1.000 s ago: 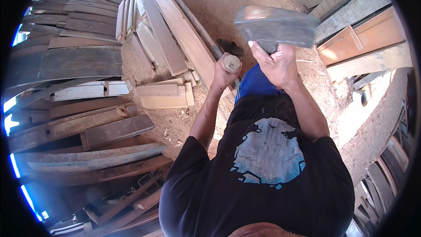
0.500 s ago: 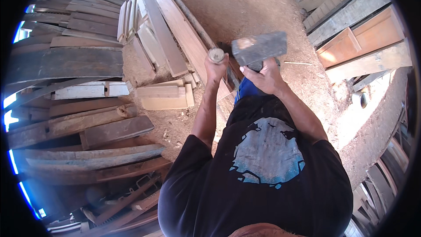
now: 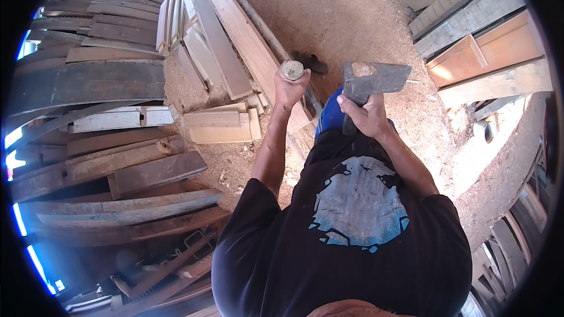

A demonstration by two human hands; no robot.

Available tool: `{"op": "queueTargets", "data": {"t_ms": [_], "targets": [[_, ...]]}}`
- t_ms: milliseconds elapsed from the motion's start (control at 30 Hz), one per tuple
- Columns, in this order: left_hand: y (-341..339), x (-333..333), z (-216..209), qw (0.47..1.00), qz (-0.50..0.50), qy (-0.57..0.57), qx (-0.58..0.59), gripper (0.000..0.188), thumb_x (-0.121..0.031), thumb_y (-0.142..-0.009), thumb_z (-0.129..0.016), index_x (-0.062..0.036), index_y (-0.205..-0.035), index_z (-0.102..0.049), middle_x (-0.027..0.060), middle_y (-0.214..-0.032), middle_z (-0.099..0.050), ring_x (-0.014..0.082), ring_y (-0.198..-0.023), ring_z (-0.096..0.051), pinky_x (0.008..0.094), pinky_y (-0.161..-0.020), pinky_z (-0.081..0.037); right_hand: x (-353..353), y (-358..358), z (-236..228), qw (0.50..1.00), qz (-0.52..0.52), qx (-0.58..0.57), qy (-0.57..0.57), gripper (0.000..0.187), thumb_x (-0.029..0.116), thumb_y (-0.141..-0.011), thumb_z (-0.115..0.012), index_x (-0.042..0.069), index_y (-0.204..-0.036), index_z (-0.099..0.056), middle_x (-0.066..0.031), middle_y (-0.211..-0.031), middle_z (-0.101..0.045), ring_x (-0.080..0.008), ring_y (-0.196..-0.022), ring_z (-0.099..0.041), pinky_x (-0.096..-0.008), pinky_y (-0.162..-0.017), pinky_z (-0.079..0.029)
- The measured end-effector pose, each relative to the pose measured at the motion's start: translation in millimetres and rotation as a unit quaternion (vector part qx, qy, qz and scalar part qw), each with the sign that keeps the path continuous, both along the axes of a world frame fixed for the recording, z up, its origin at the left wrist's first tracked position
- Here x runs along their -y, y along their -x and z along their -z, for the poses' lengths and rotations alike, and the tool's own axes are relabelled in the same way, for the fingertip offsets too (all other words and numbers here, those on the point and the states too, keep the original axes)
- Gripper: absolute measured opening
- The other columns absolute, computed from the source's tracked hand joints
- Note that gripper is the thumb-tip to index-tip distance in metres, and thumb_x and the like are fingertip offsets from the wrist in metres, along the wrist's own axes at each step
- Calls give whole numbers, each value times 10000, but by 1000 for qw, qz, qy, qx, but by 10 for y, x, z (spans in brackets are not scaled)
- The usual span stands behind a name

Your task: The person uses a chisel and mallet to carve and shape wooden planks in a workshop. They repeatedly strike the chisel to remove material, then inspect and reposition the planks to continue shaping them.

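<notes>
my left hand (image 3: 289,90) is wrapped tight around a round-ended handle (image 3: 292,70), whose pale, scuffed butt pokes out just above my fist and faces up toward me. what its lower end meets i can't tell, since my fist hides it. my right hand (image 3: 371,118) is clamped on a dark mallet (image 3: 382,78); the blocky head lies just beyond my fingers, stretching off to the right, and the grip runs back past my thumb toward my black shirt (image 3: 432,238). the mallet is to the right of the handle's butt, with a clear gap between them. my blue trousers (image 3: 331,113) show between my hands, and a long reddish plank (image 3: 244,35) runs beneath my left one.
</notes>
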State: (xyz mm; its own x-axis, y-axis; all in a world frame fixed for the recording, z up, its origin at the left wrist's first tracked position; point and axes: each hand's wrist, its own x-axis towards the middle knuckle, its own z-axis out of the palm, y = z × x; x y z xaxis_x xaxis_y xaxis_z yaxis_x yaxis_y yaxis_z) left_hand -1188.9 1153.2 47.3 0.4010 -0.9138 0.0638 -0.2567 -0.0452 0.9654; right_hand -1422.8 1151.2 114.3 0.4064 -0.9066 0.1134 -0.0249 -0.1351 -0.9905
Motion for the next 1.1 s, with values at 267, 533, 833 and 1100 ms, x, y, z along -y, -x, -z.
{"op": "queueTargets", "data": {"t_ms": [267,533,833,1100], "targets": [[50,-122,20,1000,18,-6,23,211,-100,-830,-793,-50,-873,-593,-21,-771,-630,72,-713,-579,269,-651,-500,198,67,-696,994,32,92,58,199,10,-864,-716,-11,-1053,-659,-60,-970,-684,-126,-870,-639,-302,-794,-522],[109,-162,9,1000,11,-17,-13,218,-81,-840,-786,-53,-928,-589,-26,-798,-638,64,-734,-595,258,-662,-508,339,52,-1197,961,79,191,185,217,-71,-887,-678,2,-1069,-584,-94,-874,-644,-133,-680,-636,-271,-598,-538],[169,-227,73,999,43,-28,-8,220,-45,-835,-767,-48,-978,-599,-24,-822,-657,63,-759,-610,247,-670,-513,305,-208,-1095,962,125,169,175,174,36,-833,-763,-8,-980,-681,-78,-861,-704,-166,-733,-662,-322,-654,-543],[260,-403,34,999,43,18,12,260,-85,-816,-772,-21,-1031,-640,44,-880,-705,90,-827,-642,279,-739,-535,453,-230,-531,875,-136,-432,168,260,215,-867,-676,-32,-946,-653,-176,-806,-712,-384,-755,-701,-492,-670,-542]]}}
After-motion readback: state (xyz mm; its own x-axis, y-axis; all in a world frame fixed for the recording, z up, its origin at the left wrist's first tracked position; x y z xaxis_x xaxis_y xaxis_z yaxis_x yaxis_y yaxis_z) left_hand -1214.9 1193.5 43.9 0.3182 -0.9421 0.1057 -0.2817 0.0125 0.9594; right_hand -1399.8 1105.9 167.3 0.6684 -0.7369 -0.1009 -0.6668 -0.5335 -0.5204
